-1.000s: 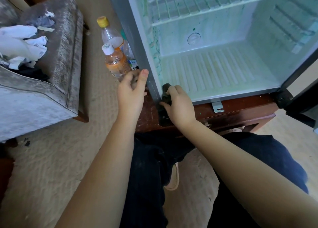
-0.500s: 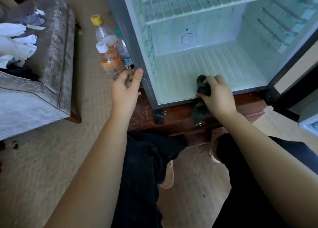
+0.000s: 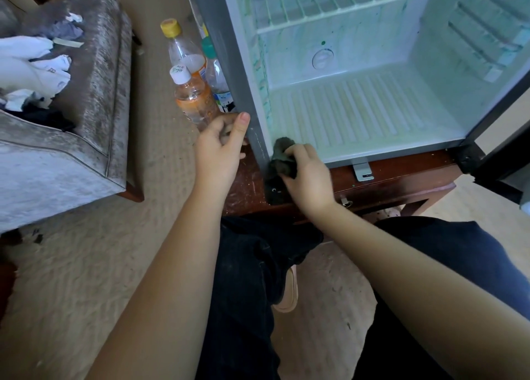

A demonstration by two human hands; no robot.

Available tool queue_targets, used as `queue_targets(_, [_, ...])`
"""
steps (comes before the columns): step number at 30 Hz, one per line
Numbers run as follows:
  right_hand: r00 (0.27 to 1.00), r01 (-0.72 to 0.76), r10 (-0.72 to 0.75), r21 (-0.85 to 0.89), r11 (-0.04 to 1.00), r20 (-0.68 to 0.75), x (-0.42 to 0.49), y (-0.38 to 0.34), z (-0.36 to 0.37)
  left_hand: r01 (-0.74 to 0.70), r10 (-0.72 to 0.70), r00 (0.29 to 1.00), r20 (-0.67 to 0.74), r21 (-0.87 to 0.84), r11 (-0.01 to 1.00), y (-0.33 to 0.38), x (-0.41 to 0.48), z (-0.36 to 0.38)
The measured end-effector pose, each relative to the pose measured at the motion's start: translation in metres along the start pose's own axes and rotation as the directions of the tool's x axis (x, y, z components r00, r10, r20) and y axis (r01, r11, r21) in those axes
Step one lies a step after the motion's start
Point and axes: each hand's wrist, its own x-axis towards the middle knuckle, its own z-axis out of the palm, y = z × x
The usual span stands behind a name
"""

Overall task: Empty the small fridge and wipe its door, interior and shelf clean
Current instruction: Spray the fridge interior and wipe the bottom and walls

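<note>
The small fridge [image 3: 229, 64] stands open on a dark wooden table [image 3: 401, 179], its white interior bare, with green stains on the left inner wall. A white wire shelf [image 3: 344, 4] spans the top. My right hand [image 3: 308, 176] grips a dark cloth [image 3: 282, 157] at the front left corner of the fridge floor, against the lower frame. My left hand [image 3: 220, 147] rests against the fridge's outer left side, thumb up on the grey edge, fingers curled.
Three plastic bottles [image 3: 195, 98] stand on the carpet left of the fridge, one with orange drink. A grey upholstered seat [image 3: 94, 93] with white and dark clothes sits at the left. The fridge door [image 3: 504, 156] hangs open at the right. My legs are below.
My right hand slid the cloth from the left front corner to the middle of the front edge, then back to the left corner. My left hand stayed on the fridge's side.
</note>
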Motion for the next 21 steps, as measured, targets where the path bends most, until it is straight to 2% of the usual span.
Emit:
queue_targets(4, [0.988, -0.074, 0.082, 0.06, 0.995, -0.133, -0.007, -0.012, 0.018, -0.003, 0.003, 1.0, -0.008, 0.006, 1.0, -0.001, 0.002, 0.001])
queue_targets(6, [0.984, -0.109, 0.122, 0.101, 0.989, -0.132, -0.012, -0.013, 0.022, -0.008, 0.008, 1.0, -0.015, 0.015, 1.0, -0.001, 0.002, 0.002])
queue_targets(10, [0.992, -0.126, 0.125, 0.156, 0.98, 0.017, -0.016, -0.007, 0.019, -0.016, 0.017, 1.0, -0.026, 0.021, 1.0, -0.002, 0.0, 0.003])
queue_targets(12, [0.99, -0.066, 0.049, 0.13, 0.989, 0.132, -0.015, 0.0, 0.012, -0.016, 0.016, 1.0, -0.022, 0.015, 1.0, -0.001, -0.001, 0.003])
queue_targets(15, [0.941, 0.067, -0.086, 0.067, 0.995, 0.328, -0.021, -0.001, 0.002, -0.012, 0.012, 0.999, -0.031, -0.009, 1.0, 0.002, -0.003, 0.002])
queue_targets(17, [0.945, 0.09, -0.108, 0.071, 0.993, 0.309, -0.025, -0.003, -0.008, -0.003, 0.003, 0.999, -0.032, -0.003, 1.0, 0.001, -0.007, 0.002])
queue_targets(19, [0.967, 0.093, -0.109, 0.079, 0.993, 0.23, -0.025, -0.003, -0.026, 0.055, -0.054, 0.998, -0.008, 0.033, 0.998, -0.003, -0.011, 0.0])
queue_targets(21, [0.982, 0.098, -0.113, 0.105, 0.99, 0.153, -0.025, -0.001, -0.046, 0.14, -0.151, 0.985, 0.083, 0.132, 0.981, -0.007, -0.017, -0.003])
